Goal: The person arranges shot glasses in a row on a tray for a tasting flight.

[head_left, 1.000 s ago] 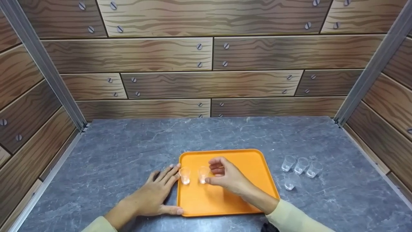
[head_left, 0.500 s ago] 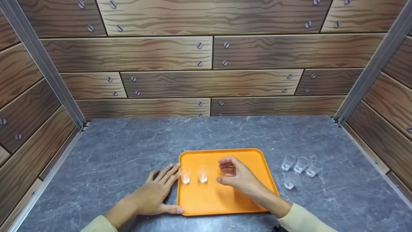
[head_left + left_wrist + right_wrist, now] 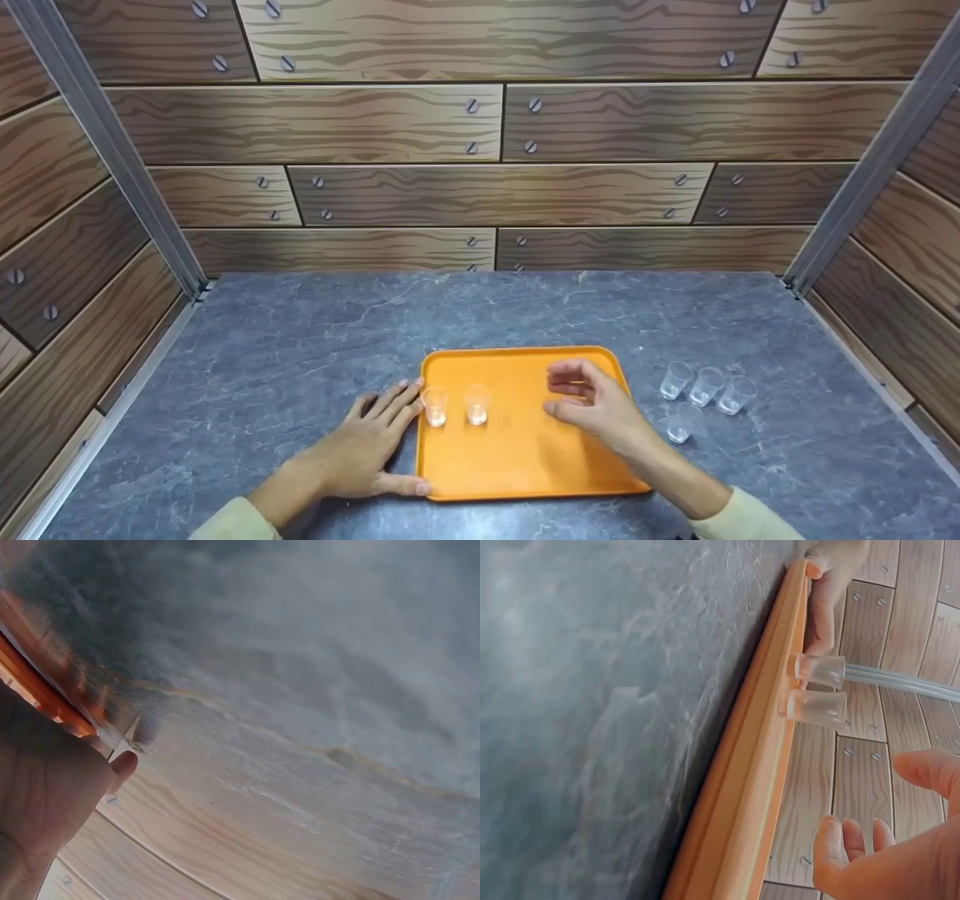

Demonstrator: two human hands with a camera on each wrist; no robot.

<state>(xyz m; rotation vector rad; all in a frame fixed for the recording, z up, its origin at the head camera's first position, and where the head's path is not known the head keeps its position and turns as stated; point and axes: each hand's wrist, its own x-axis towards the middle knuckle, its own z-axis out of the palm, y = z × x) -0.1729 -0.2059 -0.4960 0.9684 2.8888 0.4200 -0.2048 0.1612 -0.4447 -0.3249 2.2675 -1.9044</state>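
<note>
On three sides, walls [image 3: 480,124] printed like screwed-down wooden planks, with grey metal posts [image 3: 90,120] in the two far corners. Below, a blue-grey, marble-patterned surface [image 3: 315,322], shinier toward the near edge; smooth by the look of it, so likely to let things slide if bumped. Near the middle, lying flat, an orange tray [image 3: 525,480] with rounded corners and a raised rim: a sudden push from the left, probably enough to jolt everything standing on it.

At the left rim, the left hand [image 3: 360,454], fingers straight and spread, tips at the edge, gripping nothing. Above the right half, the right hand [image 3: 600,405], fingers bent, thumb well apart from them, nothing between.

On the tray's left half, upright and apart, a left shot cup [image 3: 436,409] and a right shot cup [image 3: 477,406]. Narrow at the base, wide at the mouth, so probably easy to topple; most at risk, the left one, just beside the left fingertips. On the surface right of the tray, a row of three shot cups [image 3: 706,386] and, nearer, a lone shot cup [image 3: 679,430]. Close to the right forearm in the head view, so perhaps easily knocked by a low swing; clear walls, perhaps easily misjudged in a reach.
</note>
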